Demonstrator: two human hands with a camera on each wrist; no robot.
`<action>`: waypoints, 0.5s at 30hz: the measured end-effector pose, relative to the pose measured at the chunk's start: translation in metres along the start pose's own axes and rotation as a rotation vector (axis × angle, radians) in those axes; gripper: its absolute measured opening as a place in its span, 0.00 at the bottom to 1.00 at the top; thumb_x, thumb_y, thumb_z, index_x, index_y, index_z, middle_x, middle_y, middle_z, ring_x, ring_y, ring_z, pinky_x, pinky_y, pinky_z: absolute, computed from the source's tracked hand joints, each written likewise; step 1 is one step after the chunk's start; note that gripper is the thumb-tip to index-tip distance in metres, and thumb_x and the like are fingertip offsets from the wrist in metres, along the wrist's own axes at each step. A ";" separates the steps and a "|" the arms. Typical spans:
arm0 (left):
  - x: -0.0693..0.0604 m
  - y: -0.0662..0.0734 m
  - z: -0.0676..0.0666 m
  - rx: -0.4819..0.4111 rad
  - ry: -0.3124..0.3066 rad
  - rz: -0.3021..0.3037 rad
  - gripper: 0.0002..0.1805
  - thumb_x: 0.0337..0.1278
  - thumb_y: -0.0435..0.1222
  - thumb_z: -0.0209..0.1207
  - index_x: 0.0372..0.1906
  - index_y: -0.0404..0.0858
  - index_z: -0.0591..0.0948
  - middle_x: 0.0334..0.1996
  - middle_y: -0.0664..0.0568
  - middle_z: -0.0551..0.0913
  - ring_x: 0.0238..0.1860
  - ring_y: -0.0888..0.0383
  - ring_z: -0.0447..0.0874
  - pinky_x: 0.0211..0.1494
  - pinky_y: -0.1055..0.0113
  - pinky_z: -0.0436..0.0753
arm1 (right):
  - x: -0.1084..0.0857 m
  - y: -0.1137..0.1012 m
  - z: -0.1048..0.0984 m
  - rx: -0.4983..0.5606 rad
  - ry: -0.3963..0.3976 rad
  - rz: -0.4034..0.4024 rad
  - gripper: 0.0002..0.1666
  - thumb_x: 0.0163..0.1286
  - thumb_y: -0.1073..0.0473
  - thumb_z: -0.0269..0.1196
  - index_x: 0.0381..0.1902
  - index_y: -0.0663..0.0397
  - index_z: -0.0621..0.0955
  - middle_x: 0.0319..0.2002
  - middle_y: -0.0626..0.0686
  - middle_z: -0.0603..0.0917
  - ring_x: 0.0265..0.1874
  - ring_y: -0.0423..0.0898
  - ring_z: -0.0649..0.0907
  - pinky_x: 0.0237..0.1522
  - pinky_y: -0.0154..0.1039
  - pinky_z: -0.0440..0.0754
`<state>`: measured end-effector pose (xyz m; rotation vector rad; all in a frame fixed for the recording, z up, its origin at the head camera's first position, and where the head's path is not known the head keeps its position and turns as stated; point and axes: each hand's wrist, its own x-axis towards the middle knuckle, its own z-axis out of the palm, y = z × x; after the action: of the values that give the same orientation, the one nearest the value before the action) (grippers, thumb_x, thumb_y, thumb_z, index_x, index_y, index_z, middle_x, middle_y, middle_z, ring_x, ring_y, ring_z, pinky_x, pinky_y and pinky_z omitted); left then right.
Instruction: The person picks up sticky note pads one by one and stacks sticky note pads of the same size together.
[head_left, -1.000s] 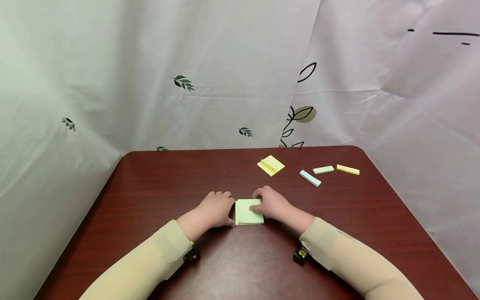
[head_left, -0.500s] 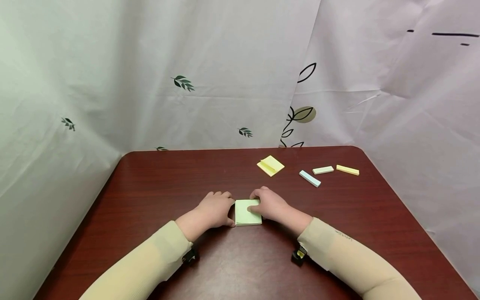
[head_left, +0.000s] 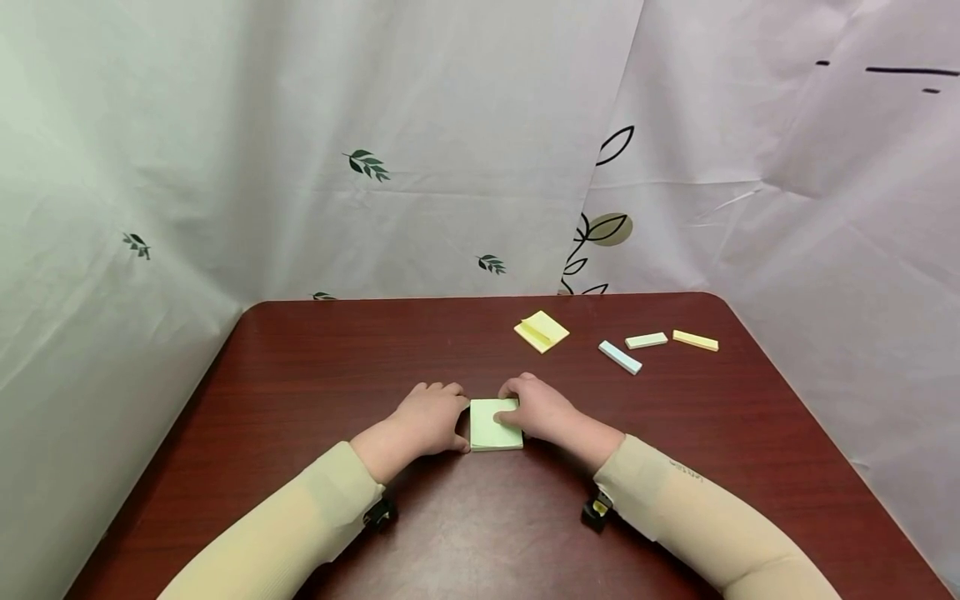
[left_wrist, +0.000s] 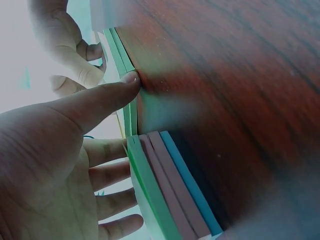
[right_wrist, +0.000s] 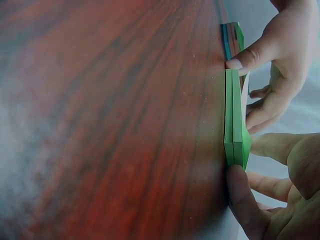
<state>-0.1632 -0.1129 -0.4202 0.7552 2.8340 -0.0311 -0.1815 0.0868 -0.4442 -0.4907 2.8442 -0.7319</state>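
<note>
Two pale green sticky note pads (head_left: 489, 429) lie one on the other in the head view, with their square faces up. My right hand (head_left: 546, 408) grips their right side, one finger on top and another against the edge in the right wrist view. My left hand (head_left: 431, 419) rests at their left side. Its thumb (left_wrist: 112, 95) touches the pads' edge in the left wrist view, and its other fingers are fairly straight. Close to those fingers is a stack of narrow green, pink and blue pads (left_wrist: 172, 187), hidden under the left hand in the head view.
Farther back on the dark red table (head_left: 360, 342) lies a yellow sticky note pad (head_left: 543, 332) with a lifted sheet. To its right are three slim pads: blue (head_left: 620, 357), pale green (head_left: 647, 340) and yellow (head_left: 695, 340). A white curtain (head_left: 420, 217) hangs behind.
My right hand has shifted slightly left, and the right edges of the green sticky note pads now sit more evenly together. The left hand has barely moved.
</note>
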 end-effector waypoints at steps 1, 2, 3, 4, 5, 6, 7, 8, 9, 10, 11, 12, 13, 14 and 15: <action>0.000 0.000 0.000 0.000 0.000 0.000 0.37 0.46 0.58 0.72 0.60 0.43 0.80 0.58 0.52 0.78 0.56 0.49 0.76 0.57 0.53 0.72 | 0.000 0.000 0.000 -0.002 -0.002 -0.002 0.15 0.59 0.51 0.73 0.40 0.51 0.84 0.38 0.49 0.78 0.33 0.43 0.77 0.40 0.40 0.77; 0.000 0.000 0.000 0.000 -0.001 0.001 0.37 0.47 0.58 0.71 0.60 0.43 0.80 0.58 0.52 0.78 0.56 0.49 0.76 0.57 0.53 0.72 | 0.000 0.000 0.000 -0.003 -0.005 -0.005 0.15 0.59 0.51 0.73 0.40 0.51 0.84 0.39 0.50 0.78 0.34 0.43 0.77 0.40 0.40 0.77; 0.000 0.000 0.000 0.000 -0.001 0.002 0.37 0.47 0.58 0.72 0.60 0.43 0.80 0.58 0.52 0.78 0.56 0.49 0.76 0.57 0.53 0.72 | 0.000 0.000 -0.001 -0.002 -0.008 -0.007 0.15 0.59 0.51 0.73 0.41 0.51 0.84 0.39 0.50 0.78 0.34 0.43 0.77 0.41 0.40 0.77; 0.000 0.000 0.000 0.000 -0.002 0.002 0.36 0.47 0.57 0.71 0.60 0.43 0.80 0.57 0.52 0.78 0.55 0.49 0.76 0.57 0.53 0.72 | 0.000 0.000 -0.001 -0.001 -0.011 -0.010 0.15 0.59 0.51 0.73 0.41 0.51 0.84 0.40 0.50 0.78 0.35 0.43 0.77 0.41 0.40 0.77; 0.001 0.000 0.000 -0.001 -0.002 0.003 0.36 0.47 0.57 0.71 0.60 0.43 0.80 0.57 0.52 0.78 0.55 0.49 0.76 0.57 0.53 0.71 | 0.000 0.000 -0.001 0.000 -0.014 -0.014 0.15 0.60 0.51 0.73 0.41 0.50 0.84 0.40 0.50 0.78 0.35 0.43 0.77 0.41 0.40 0.77; 0.001 0.000 0.000 -0.001 -0.003 0.003 0.36 0.47 0.57 0.71 0.60 0.43 0.80 0.57 0.52 0.78 0.55 0.49 0.76 0.57 0.53 0.71 | 0.001 0.000 -0.001 -0.001 -0.018 -0.018 0.15 0.60 0.52 0.73 0.42 0.50 0.84 0.41 0.50 0.79 0.35 0.43 0.77 0.41 0.40 0.76; 0.001 0.000 0.001 -0.001 -0.003 0.004 0.36 0.47 0.57 0.71 0.60 0.42 0.80 0.57 0.52 0.78 0.55 0.49 0.76 0.57 0.53 0.71 | 0.001 0.000 -0.001 -0.001 -0.021 -0.023 0.15 0.60 0.52 0.73 0.42 0.50 0.84 0.41 0.50 0.79 0.35 0.43 0.77 0.41 0.39 0.76; 0.001 0.000 0.001 -0.001 -0.004 0.005 0.36 0.47 0.57 0.71 0.60 0.42 0.80 0.57 0.52 0.78 0.55 0.49 0.76 0.57 0.53 0.71 | 0.001 0.000 -0.001 -0.001 -0.023 -0.027 0.15 0.60 0.52 0.73 0.42 0.50 0.84 0.41 0.50 0.79 0.35 0.43 0.77 0.41 0.39 0.76; 0.001 0.000 0.001 -0.002 -0.005 0.006 0.36 0.47 0.57 0.71 0.60 0.42 0.80 0.57 0.52 0.78 0.55 0.49 0.76 0.57 0.53 0.71 | 0.001 0.000 -0.001 -0.003 -0.024 -0.033 0.15 0.60 0.52 0.73 0.43 0.50 0.84 0.41 0.50 0.79 0.35 0.42 0.77 0.41 0.39 0.76; 0.001 -0.001 0.001 -0.001 -0.006 0.006 0.36 0.48 0.57 0.71 0.60 0.42 0.80 0.57 0.52 0.78 0.55 0.49 0.76 0.57 0.53 0.71 | 0.001 0.000 -0.001 -0.005 -0.026 -0.035 0.15 0.61 0.52 0.73 0.43 0.49 0.84 0.42 0.49 0.79 0.35 0.42 0.77 0.41 0.39 0.76; 0.001 -0.001 0.001 -0.002 -0.006 0.007 0.36 0.48 0.57 0.71 0.60 0.42 0.80 0.57 0.52 0.78 0.55 0.49 0.76 0.57 0.53 0.71 | 0.001 0.000 -0.001 -0.006 -0.027 -0.037 0.15 0.61 0.52 0.72 0.43 0.49 0.84 0.42 0.49 0.79 0.36 0.42 0.77 0.41 0.39 0.76; 0.001 -0.001 0.000 -0.005 -0.007 0.007 0.36 0.48 0.57 0.71 0.60 0.42 0.80 0.57 0.52 0.78 0.55 0.49 0.76 0.57 0.52 0.71 | 0.001 0.000 -0.001 -0.006 -0.029 -0.040 0.15 0.61 0.52 0.72 0.44 0.49 0.84 0.42 0.49 0.79 0.36 0.42 0.77 0.41 0.39 0.76; 0.001 0.000 0.000 -0.009 -0.007 0.005 0.36 0.48 0.57 0.71 0.60 0.42 0.80 0.57 0.52 0.78 0.55 0.48 0.76 0.57 0.52 0.71 | 0.001 0.000 0.000 -0.004 -0.031 -0.041 0.15 0.61 0.52 0.72 0.44 0.49 0.84 0.42 0.49 0.79 0.36 0.42 0.77 0.41 0.39 0.76; 0.001 0.000 0.000 -0.013 -0.008 0.003 0.36 0.48 0.57 0.71 0.60 0.42 0.80 0.57 0.51 0.78 0.55 0.48 0.76 0.58 0.52 0.71 | 0.001 0.000 -0.001 -0.003 -0.033 -0.042 0.15 0.62 0.52 0.72 0.45 0.49 0.84 0.43 0.49 0.79 0.36 0.42 0.77 0.41 0.39 0.76; 0.001 -0.001 0.000 -0.017 -0.008 0.002 0.36 0.48 0.57 0.71 0.60 0.42 0.80 0.57 0.51 0.77 0.56 0.48 0.76 0.58 0.52 0.71 | 0.000 0.000 -0.001 -0.002 -0.036 -0.046 0.15 0.62 0.52 0.72 0.45 0.49 0.84 0.43 0.49 0.79 0.35 0.42 0.77 0.41 0.39 0.76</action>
<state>-0.1639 -0.1131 -0.4205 0.7520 2.8224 -0.0105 -0.1821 0.0871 -0.4436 -0.5651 2.8088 -0.7205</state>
